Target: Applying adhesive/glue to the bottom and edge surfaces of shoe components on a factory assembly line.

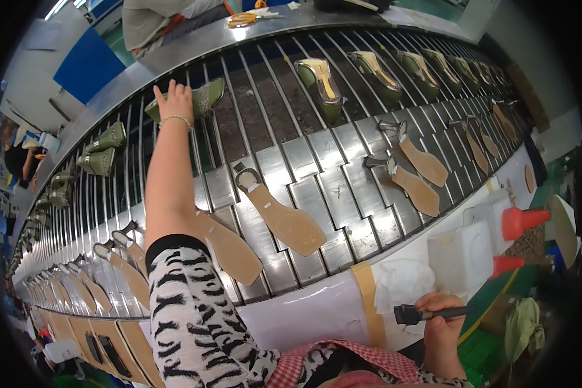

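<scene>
My left hand (174, 107) reaches across the conveyor, its fingers spread over a green shoe upper (208, 96) with a glittery strap; the hand covers part of the shoe, and its palm is hidden. In my right hand (441, 323), near the front edge, is a black brush (427, 314), held by its handle with the bristle end pointing left. A tan shoe sole (283, 216) with a dark heel piece lies on the metal slats between my hands. Another tan sole (231, 249) rests partly behind my left forearm.
Green shoes (320, 84) line the conveyor's far bars, rightward and leftward. More tan soles (412, 187) lie along the near slats. White bottles with red tops (522, 222) and a crumpled white cloth (401, 281) stand at right. Orange-handled scissors (242, 19) lie on the far ledge, near another person (168, 22).
</scene>
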A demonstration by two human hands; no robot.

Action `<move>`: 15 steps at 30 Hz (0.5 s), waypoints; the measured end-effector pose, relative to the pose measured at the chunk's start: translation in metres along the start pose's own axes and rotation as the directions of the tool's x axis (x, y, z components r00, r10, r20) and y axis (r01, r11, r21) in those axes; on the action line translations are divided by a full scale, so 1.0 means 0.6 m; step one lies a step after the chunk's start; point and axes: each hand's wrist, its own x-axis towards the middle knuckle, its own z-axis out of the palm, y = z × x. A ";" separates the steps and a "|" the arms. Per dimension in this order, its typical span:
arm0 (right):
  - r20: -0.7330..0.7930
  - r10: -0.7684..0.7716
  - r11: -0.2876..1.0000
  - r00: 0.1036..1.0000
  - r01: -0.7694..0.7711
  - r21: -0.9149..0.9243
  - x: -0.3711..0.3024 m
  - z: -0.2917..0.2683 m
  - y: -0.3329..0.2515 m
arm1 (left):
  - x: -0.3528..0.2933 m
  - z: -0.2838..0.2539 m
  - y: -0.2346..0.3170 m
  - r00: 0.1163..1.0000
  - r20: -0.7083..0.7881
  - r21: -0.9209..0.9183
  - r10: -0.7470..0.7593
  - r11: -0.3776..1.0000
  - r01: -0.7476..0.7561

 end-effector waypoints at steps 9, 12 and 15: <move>0.142 0.037 0.998 0.989 -0.044 0.050 -0.032 0.004 -0.014 | -0.070 0.025 -0.058 0.994 -0.011 -0.408 -0.108 0.908 0.094; 0.105 0.033 0.997 0.994 -0.040 0.060 -0.059 -0.016 -0.028 | -0.147 -0.020 -0.076 0.958 -0.113 -0.677 -0.263 0.726 0.119; -0.023 0.015 1.000 1.000 -0.014 0.024 -0.088 -0.049 -0.037 | -0.225 -0.035 -0.123 0.907 -0.152 -0.987 -0.394 0.016 -0.159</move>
